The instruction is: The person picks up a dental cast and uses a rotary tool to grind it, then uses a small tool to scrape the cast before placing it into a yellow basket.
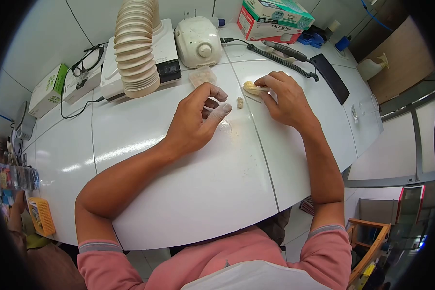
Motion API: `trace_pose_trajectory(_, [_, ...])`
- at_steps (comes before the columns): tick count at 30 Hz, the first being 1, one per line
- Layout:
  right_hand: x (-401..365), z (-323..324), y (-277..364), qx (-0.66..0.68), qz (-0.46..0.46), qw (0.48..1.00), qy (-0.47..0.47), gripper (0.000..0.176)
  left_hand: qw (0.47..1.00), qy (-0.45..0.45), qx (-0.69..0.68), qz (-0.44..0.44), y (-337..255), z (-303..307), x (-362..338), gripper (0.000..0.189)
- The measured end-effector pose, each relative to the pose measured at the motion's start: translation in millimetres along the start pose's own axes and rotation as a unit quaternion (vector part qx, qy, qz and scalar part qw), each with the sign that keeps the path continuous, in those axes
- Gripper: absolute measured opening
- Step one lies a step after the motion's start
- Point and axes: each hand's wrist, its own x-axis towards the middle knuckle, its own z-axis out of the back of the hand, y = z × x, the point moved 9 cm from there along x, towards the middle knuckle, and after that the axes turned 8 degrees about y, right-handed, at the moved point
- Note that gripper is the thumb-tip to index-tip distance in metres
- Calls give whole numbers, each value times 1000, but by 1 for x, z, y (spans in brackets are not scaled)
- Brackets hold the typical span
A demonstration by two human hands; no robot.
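Note:
Over the middle of the white table, my left hand (202,113) is held with curled fingers. A gap shows between its thumb and forefinger, with nothing in it, and whitish powder coats the fingertips. To the right, my right hand (286,99) has its thumb and fingers closed on a pale yellow lumpy piece (250,87) that looks like a dental cast. Part of this piece is hidden by the fingers. A small beige piece (240,102) lies on the table between both hands. Behind my left hand sits a clear plastic box (203,76) with pale contents.
A ribbed hose (136,53) hangs over a white machine (113,70) at the back. Beside it stands a white control unit (198,42) with a knob. A handpiece (286,50) with coiled cord, a black phone-like slab (330,78) and mask boxes (270,24) are back right.

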Motion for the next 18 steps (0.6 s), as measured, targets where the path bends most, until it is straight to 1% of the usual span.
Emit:
trace_pose_trajectory(4, [0, -1, -2, -2, 7, 1000, 1, 23, 1000, 2, 0, 1, 0, 0, 0, 20])
trace_pose_trajectory(13, [1, -1, -8, -24, 34, 998, -44, 20, 1000, 7, 7, 4, -3, -1, 0, 20])
trace_pose_trajectory(18, [2, 1, -12, -7, -14, 999, -43, 22, 1000, 4, 7, -4, -2, 0, 0, 21])
